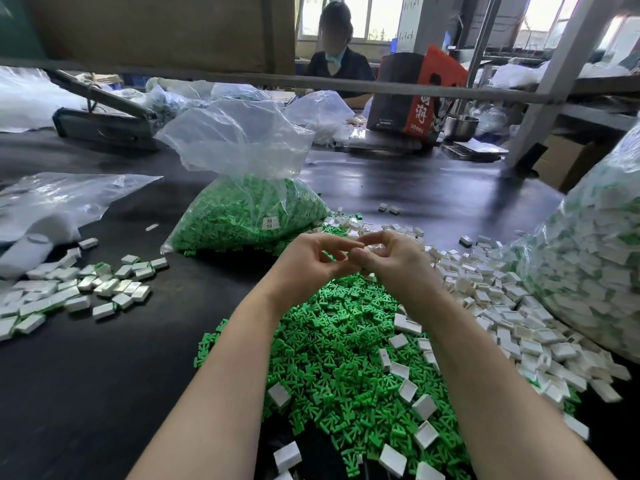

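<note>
Position: the white piece (372, 250) sits where both hands' fingertips meet, above the green clips (332, 341).
Right hand (394, 268): pinches the white piece.
Left hand (310, 266): fingers curled, tips at the piece; I cannot tell if it grips.
Look: small, pale, mostly hidden by fingers.
</note>
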The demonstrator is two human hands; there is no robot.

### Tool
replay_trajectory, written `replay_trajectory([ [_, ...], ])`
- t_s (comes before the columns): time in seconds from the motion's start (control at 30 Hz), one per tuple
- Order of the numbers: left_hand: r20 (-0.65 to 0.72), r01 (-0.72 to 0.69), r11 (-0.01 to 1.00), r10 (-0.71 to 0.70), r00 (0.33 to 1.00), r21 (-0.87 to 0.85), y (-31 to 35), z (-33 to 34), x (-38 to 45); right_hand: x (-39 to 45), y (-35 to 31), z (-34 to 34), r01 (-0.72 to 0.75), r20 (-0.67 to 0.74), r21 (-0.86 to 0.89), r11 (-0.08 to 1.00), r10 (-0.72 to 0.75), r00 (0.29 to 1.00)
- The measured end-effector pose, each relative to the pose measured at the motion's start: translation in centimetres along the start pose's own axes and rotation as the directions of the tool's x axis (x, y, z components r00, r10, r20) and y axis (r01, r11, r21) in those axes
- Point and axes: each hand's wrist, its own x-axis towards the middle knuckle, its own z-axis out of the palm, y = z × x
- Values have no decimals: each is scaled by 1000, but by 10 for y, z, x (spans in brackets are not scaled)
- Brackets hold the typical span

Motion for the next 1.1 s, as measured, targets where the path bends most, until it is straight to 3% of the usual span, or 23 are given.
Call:
replay_trajectory([
  [0.23,-159,-11,1000,10,987,-7,-13,-2,0,1,7,1,-56,69,-24,998,57,996],
  [0.3,-184,3,990,-30,982,-144,-14,-4,-2,1,12,0,-7,94,-255,967,32,995],
  [0.4,-164,42,905,-122,979,-422,-13,-4,-3,-2,14,2,149,276,-625,766,39,960],
  [0.6,-83,49,806,-121,989,-590,-12,-4,-5,-1,12,5,179,222,-684,707,-32,974],
  [0.7,-95,34,769,-123,988,-639,-12,-6,-4,-1,16,4,129,146,-564,815,-56,988],
  [0.83,-112,37,750,-148,983,-660,-14,-9,-5,-1,16,-2,56,85,-222,973,-38,996],
  [0.97,-120,54,748,-176,977,-661,-15,-9,-4,-1,11,-2,30,15,46,998,-31,999],
  [1.1,-125,57,764,-178,976,-643,-13,-8,-3,-1,6,-5,-18,4,203,979,17,1000],
])
